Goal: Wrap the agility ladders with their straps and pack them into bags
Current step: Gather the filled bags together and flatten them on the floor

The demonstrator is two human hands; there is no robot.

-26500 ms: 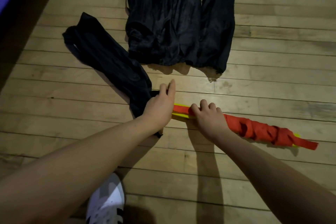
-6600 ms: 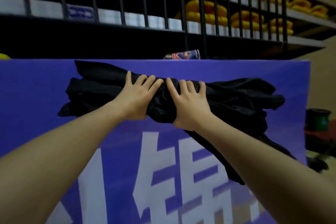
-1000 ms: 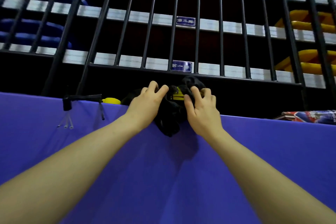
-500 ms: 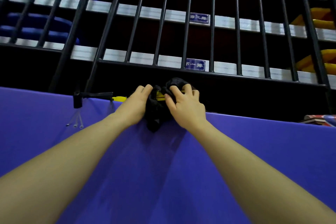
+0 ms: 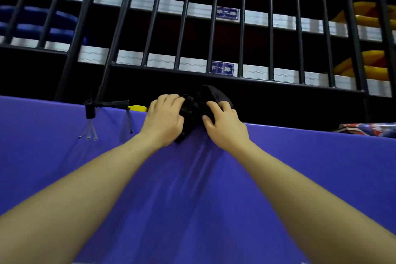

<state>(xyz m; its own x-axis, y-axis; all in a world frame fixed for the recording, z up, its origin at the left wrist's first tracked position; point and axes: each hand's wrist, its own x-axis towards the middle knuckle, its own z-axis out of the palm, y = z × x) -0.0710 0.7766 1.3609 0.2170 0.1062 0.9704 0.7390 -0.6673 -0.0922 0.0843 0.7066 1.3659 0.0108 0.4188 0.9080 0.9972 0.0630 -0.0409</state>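
padding (image 5: 192, 188), purple and creased, fills the lower view and carries the bag (image 5: 194, 113) at its top edge, where a second ago the bag gaped and showed yellow inside; now no yellow shows there and the black cloth is bunched tight between both hands. railing (image 5: 242, 28) of dark bars rises just behind, with blue and yellow seats beyond it. left hand (image 5: 164, 120) has closed further, its fingers (image 5: 171, 98) curled over the bag's left side. right hand (image 5: 224, 123) grips the right side, fingers bent and thumb pinching the cloth. a patterned thing (image 5: 368, 129) lies on the padding's edge at far right. a black clip (image 5: 91, 108) with cords sits left of the hands, a yellow piece (image 5: 138, 108) between it and the left hand.
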